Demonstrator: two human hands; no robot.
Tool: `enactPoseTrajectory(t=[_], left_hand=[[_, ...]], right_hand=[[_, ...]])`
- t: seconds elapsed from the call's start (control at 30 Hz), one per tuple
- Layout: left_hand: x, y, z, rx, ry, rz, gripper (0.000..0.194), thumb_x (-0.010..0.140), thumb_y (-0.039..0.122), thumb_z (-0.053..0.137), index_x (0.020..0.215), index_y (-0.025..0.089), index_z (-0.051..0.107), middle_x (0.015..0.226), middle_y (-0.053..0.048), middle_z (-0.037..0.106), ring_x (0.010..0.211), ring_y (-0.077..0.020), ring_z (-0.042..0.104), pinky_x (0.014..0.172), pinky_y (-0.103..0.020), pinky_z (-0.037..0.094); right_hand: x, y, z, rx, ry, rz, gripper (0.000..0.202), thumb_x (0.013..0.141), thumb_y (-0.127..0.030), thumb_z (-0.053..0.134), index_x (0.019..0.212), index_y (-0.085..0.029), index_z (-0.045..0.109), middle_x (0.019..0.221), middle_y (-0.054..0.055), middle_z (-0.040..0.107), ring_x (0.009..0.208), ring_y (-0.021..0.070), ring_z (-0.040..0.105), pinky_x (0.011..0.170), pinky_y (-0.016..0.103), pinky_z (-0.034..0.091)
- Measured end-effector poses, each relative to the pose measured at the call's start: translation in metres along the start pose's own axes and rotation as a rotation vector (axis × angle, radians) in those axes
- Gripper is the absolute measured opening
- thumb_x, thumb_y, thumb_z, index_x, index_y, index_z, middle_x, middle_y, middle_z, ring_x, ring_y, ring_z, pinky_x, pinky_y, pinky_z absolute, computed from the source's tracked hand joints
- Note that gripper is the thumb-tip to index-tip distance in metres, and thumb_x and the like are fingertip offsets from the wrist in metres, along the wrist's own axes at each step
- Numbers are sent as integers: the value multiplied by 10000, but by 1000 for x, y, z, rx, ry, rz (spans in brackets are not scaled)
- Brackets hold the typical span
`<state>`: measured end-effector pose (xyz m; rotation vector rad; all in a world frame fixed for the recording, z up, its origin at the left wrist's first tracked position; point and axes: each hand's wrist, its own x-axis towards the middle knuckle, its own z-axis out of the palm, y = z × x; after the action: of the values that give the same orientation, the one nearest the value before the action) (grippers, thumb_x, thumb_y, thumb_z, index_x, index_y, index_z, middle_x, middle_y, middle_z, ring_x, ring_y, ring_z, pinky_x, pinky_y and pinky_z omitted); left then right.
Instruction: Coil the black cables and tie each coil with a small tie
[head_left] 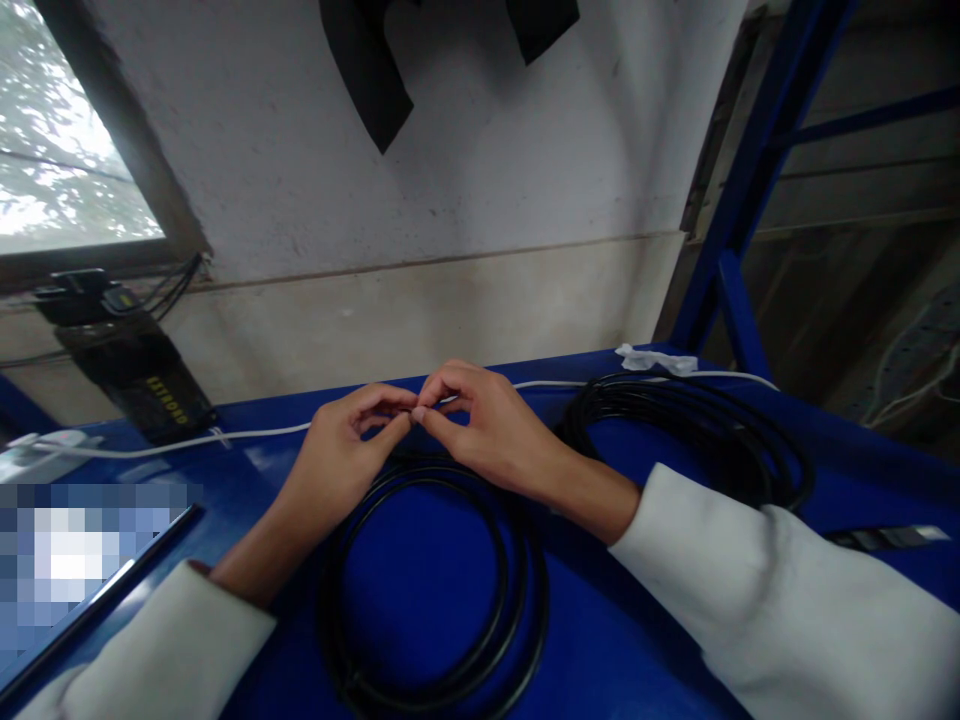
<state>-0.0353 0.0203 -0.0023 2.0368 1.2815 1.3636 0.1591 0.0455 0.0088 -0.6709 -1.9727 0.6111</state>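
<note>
My left hand [351,440] and my right hand [480,425] meet fingertip to fingertip above the far side of a coiled black cable [540,600]. Thumb and forefinger of each hand are pinched together. Whatever lies between the fingertips is small and dark, too little of it showing to name. The coil rests flat on the blue table [427,580], its loops running round below both wrists. Past my right forearm sits a second, thicker coil of black cable [772,455].
A black bottle [135,370] stands at the back left. A white cord [247,434] runs along the table's rear. Crumpled clear plastic [656,360] lies behind the second coil, and a knife-like black tool [885,538] at the right. A blue frame post [750,200] rises there.
</note>
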Motion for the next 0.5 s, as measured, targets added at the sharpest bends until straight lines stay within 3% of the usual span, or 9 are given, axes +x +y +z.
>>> enactPoseTrajectory(t=[0.23, 0.5], left_hand=[[0, 2, 1, 29, -3, -10, 141, 907, 317, 779, 1016, 237, 815, 1012, -25, 827, 929, -221, 773, 904, -350, 593], [-1, 4, 0, -17, 13, -7, 172, 895, 354, 805, 1011, 228, 822, 980, -40, 827, 912, -232, 766, 882, -359, 597]], right_hand=[[2, 6, -2, -42, 91, -12, 148, 816, -48, 685, 744, -173, 654, 896, 42, 690, 841, 166, 654, 783, 303, 549], [2, 5, -3, -88, 74, 34, 144, 781, -29, 690, 741, -166, 674, 853, 43, 726, 814, 173, 665, 793, 316, 534]])
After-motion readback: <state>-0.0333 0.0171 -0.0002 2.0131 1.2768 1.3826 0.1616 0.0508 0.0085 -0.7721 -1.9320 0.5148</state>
